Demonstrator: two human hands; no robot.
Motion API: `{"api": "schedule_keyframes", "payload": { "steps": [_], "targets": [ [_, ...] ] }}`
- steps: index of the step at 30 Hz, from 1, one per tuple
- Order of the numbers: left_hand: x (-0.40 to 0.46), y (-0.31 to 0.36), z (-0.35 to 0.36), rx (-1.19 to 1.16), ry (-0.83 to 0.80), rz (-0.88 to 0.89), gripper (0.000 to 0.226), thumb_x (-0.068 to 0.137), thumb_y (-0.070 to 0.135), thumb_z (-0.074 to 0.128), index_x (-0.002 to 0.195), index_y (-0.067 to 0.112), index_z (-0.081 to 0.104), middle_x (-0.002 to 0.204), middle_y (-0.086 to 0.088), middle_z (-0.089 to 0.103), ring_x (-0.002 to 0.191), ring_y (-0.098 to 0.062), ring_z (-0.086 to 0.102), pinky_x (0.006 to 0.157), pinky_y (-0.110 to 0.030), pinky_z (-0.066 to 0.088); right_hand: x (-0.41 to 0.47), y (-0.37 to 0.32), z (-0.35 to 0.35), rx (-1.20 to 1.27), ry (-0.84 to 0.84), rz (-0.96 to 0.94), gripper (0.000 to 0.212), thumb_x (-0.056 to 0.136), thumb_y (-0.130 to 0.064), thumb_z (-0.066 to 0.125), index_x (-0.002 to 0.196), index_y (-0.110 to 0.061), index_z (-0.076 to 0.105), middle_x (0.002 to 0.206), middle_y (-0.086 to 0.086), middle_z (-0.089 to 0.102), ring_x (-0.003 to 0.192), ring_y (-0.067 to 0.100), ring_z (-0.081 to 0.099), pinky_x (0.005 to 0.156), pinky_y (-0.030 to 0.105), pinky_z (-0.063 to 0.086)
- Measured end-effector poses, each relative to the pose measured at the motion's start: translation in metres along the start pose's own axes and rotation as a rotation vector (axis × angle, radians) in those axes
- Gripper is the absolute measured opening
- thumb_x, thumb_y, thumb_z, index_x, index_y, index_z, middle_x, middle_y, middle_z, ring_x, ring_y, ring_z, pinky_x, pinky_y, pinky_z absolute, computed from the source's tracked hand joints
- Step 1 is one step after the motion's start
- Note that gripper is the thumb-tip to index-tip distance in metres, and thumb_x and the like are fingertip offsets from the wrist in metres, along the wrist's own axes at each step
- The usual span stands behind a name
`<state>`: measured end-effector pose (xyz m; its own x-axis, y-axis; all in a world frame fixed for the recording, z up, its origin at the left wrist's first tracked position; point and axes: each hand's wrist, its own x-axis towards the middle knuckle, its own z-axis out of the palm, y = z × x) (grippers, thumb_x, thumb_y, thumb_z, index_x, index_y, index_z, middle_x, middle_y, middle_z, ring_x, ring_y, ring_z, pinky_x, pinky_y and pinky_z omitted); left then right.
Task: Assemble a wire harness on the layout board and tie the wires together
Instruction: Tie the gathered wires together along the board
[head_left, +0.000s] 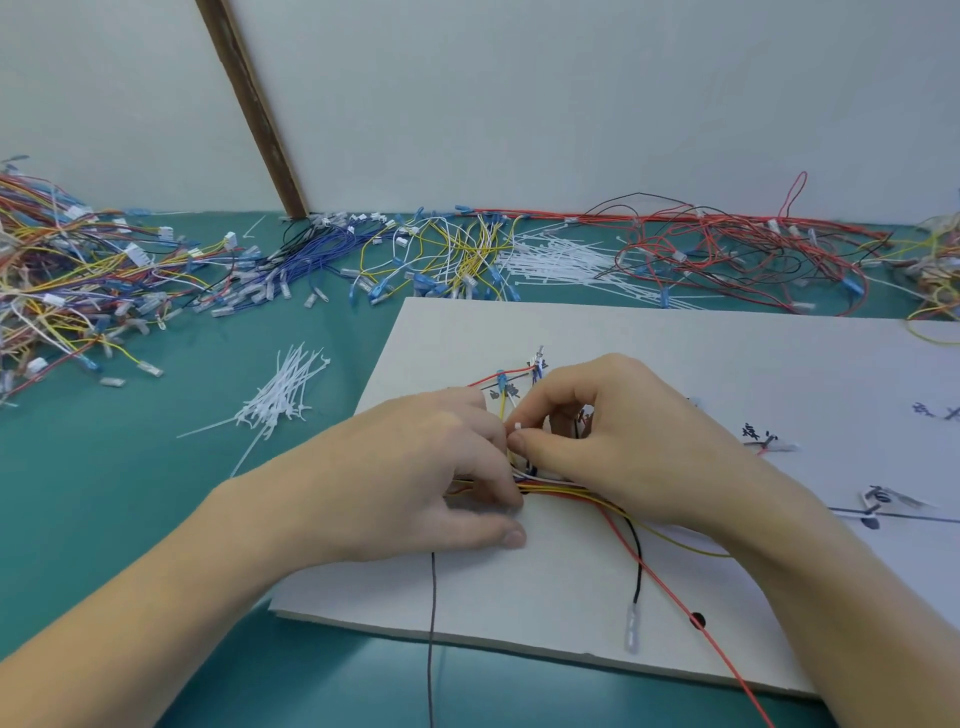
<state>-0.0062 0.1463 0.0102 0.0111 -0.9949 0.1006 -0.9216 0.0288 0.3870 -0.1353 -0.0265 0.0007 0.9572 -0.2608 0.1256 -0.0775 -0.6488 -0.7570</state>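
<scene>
Left hand (441, 467) pins the wire bundle (566, 491) to the layout board (675, 364), fingers curled over it. Right hand (618, 431) pinches a white cable tie (518, 427) just above it. Those wires look light and floppy, so grip close to the tie. Spare ties (283, 400) lie left; bare board opens right.

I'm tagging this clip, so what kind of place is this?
Probably a small wiring workshop bench. A white layout board lies on a green table, piles of coloured wires run along the wall, and loose cable ties lie beside the board.
</scene>
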Motion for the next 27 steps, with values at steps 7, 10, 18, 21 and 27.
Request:
{"api": "schedule_keyframes", "payload": {
  "steps": [7,10,18,21,27],
  "targets": [
    [0.002,0.001,0.013,0.063,0.128,0.054,0.023,0.096,0.034,0.066,0.090,0.017,0.080,0.086,0.004,0.069,0.087,-0.016,0.057,0.079,-0.025,0.045,-0.002,-0.002,0.001,0.027,-0.041,-0.007,0.015,0.089,-0.012,0.071,0.088,-0.025,0.079,0.072,-0.009,0.073,0.059,0.001,0.057,0.059,0.017,0.045],
    [0.002,0.000,0.014,0.012,0.120,0.046,0.015,0.098,0.027,0.068,0.094,0.018,0.079,0.090,0.004,0.068,0.091,-0.010,0.052,0.084,-0.012,0.038,-0.002,-0.001,0.002,0.032,-0.015,-0.003,0.018,0.088,-0.010,0.071,0.092,-0.026,0.078,0.074,-0.010,0.073,0.062,0.003,0.059,0.060,0.016,0.046],
    [-0.002,-0.006,0.016,-0.104,0.205,0.001,0.007,0.096,0.020,0.073,0.099,0.018,0.079,0.093,0.004,0.071,0.093,-0.012,0.061,0.083,-0.026,0.049,-0.002,0.001,0.000,0.108,-0.006,0.046,0.016,0.087,-0.011,0.073,0.087,-0.025,0.079,0.071,-0.010,0.073,0.062,0.001,0.062,0.059,0.013,0.045],
    [-0.003,-0.007,0.016,-0.224,0.302,-0.106,0.009,0.090,0.018,0.081,0.095,0.025,0.083,0.081,0.009,0.071,0.081,-0.010,0.065,0.070,-0.018,0.047,-0.003,0.002,-0.003,0.092,-0.016,0.067,0.017,0.088,-0.016,0.073,0.085,-0.030,0.080,0.071,-0.011,0.074,0.060,-0.001,0.060,0.058,0.017,0.048],
    [0.001,-0.002,0.022,-0.518,0.394,-0.331,0.022,0.081,0.016,0.088,0.083,0.025,0.068,0.071,0.010,0.077,0.058,0.003,0.060,0.059,-0.007,0.041,-0.003,0.001,-0.005,0.187,-0.021,0.087,0.012,0.089,-0.016,0.078,0.089,-0.027,0.082,0.073,-0.011,0.076,0.062,-0.001,0.065,0.060,0.011,0.047]
  ]
}}
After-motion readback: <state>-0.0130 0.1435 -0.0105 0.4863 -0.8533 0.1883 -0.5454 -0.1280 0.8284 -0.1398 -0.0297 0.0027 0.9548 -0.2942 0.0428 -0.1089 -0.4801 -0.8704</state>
